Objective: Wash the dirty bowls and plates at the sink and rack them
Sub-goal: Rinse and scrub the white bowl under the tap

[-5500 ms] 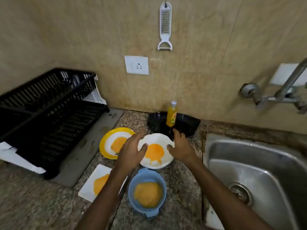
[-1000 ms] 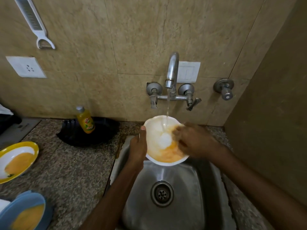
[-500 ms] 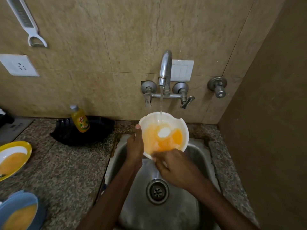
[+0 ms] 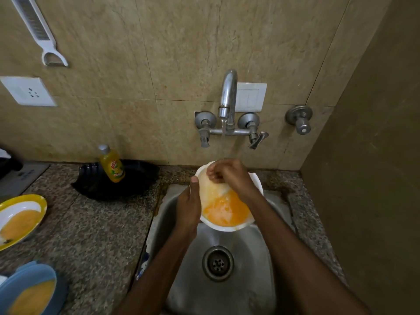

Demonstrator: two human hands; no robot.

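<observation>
Over the steel sink [image 4: 247, 280] I hold a white bowl [image 4: 227, 214] with orange-yellow liquid pooled in it. My left hand [image 4: 188, 205] grips its left rim, thumb on top. My right hand [image 4: 229, 176] lies inside the bowl at its far edge, fingers curled, rubbing the inner wall under the water running from the tap [image 4: 228, 103]. A yellow-rimmed plate [image 4: 20, 219] and a blue bowl [image 4: 27, 289], both smeared orange, sit on the counter at the left.
A yellow dish-soap bottle [image 4: 111, 164] stands on a black tray [image 4: 136, 178] against the wall left of the sink. A grater [image 4: 37, 30] and a socket [image 4: 28, 92] are on the wall. A brown side wall [image 4: 375, 178] closes in the right.
My right hand has moved from the bowl's near rim to its far inner edge under the stream. The bowl has tilted and the orange liquid has run to its near side.
</observation>
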